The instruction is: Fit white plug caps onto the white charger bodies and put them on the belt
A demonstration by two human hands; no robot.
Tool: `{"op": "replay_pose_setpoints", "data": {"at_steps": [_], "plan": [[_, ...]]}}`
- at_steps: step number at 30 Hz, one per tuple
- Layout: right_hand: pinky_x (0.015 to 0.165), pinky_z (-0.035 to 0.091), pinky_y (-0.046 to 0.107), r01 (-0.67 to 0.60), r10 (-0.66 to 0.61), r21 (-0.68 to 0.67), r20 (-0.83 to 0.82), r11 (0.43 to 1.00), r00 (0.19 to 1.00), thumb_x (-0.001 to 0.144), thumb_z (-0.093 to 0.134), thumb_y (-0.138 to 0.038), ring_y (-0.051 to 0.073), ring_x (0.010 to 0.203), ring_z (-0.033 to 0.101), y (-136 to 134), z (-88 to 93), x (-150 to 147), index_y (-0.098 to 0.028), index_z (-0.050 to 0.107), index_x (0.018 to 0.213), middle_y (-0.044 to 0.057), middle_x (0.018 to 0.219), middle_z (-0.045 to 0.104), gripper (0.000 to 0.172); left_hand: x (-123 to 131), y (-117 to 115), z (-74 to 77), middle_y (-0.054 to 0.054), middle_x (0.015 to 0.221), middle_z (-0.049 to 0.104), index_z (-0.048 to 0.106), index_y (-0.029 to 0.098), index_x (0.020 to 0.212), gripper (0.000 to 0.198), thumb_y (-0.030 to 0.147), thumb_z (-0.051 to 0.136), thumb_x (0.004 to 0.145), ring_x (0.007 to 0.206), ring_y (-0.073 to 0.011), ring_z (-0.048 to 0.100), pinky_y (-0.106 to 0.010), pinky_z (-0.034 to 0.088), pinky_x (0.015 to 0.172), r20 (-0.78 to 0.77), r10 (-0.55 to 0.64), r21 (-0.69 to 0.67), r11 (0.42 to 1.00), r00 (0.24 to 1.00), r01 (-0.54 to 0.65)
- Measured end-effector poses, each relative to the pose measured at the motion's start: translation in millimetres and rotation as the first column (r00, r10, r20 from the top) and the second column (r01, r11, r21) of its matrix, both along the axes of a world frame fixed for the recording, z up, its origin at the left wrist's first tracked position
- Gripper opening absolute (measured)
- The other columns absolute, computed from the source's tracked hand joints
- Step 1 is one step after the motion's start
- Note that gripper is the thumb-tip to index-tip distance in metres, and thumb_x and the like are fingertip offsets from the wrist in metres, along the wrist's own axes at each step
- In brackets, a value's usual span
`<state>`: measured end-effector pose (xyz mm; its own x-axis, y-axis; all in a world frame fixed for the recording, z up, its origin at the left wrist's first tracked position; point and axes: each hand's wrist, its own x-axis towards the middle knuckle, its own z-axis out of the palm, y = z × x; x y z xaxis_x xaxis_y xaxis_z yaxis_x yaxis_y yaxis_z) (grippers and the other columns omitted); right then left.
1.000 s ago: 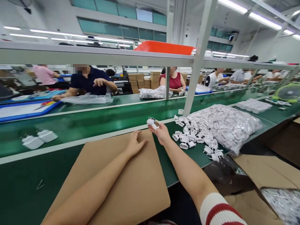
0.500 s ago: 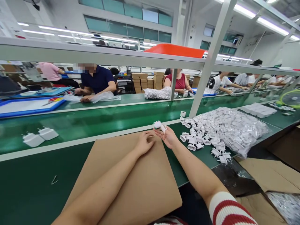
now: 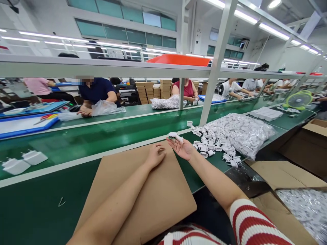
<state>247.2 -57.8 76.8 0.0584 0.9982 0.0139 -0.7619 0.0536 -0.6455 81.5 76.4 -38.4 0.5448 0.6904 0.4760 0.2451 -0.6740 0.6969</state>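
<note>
My right hand (image 3: 182,148), palm turned up, grips a small white plastic charger part (image 3: 175,136) with a bit of green circuit board showing at its left end. The fingers partly hide how its pieces join. My left hand (image 3: 155,156) rests on the flat cardboard sheet (image 3: 127,190), just left of the right hand. Its fingers are loosely curled with a gap from the thumb, and I see nothing in it. Right of my right hand, loose white plug housings (image 3: 208,143) lie scattered on the green bench (image 3: 189,173).
A clear bag of white housings (image 3: 240,132) lies at the right, near open cartons (image 3: 288,173). Two white adapters (image 3: 34,157) sit on the green belt (image 3: 107,136). A metal post (image 3: 214,68) rises ahead. Co-workers sit across the line; a green fan (image 3: 298,99) stands far right.
My view has swung to the right, so most things sit further left. The right hand has tilted the charger part, and its underside shows differently. The left hand stays on the cardboard.
</note>
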Motion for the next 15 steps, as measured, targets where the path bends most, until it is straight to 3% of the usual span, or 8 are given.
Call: {"op": "replay_pose_setpoints", "data": {"at_steps": [7, 12, 15], "plan": [[0.107, 0.057, 0.03, 0.058, -0.063, 0.088, 0.047, 0.994, 0.997, 0.094, 0.07, -0.022, 0.017, 0.11, 0.076, -67, 18.8, 16, -0.021, 0.071, 0.11, 0.004, 0.109, 0.08, 0.016, -4, -1, 1.1, -0.014, 0.124, 0.063, 0.078, 0.019, 0.101, 0.032, 0.045, 0.068, 0.085, 0.124, -0.0338, 0.062, -0.057, 0.047, 0.116, -0.077, 0.015, 0.029, 0.999, 0.997, -0.013], [0.092, 0.061, 0.025, 0.154, -0.173, 0.175, 0.104, 0.972, 0.979, 0.077, 0.091, -0.024, 0.017, 0.103, 0.078, -123, 35.1, 26, -0.024, 0.073, 0.112, 0.0, 0.108, 0.08, 0.039, -6, -1, 1.8, -0.016, 0.127, 0.063, 0.079, 0.019, 0.101, 0.045, 0.058, 0.065, 0.082, 0.122, -0.0338, 0.064, -0.056, 0.052, 0.113, -0.109, 0.013, -0.027, 1.0, 0.994, -0.016], [0.082, 0.061, 0.024, 0.255, -0.287, 0.188, 0.171, 0.949, 0.943, 0.069, 0.096, -0.025, 0.019, 0.098, 0.079, -158, 37.3, 46, -0.025, 0.075, 0.112, 0.0, 0.107, 0.08, 0.049, -8, -4, 7.8, -0.016, 0.124, 0.066, 0.079, 0.019, 0.097, 0.051, 0.064, 0.064, 0.077, 0.121, -0.0363, 0.065, -0.058, 0.051, 0.113, -0.136, 0.027, -0.014, 0.999, 0.99, -0.03]]}}
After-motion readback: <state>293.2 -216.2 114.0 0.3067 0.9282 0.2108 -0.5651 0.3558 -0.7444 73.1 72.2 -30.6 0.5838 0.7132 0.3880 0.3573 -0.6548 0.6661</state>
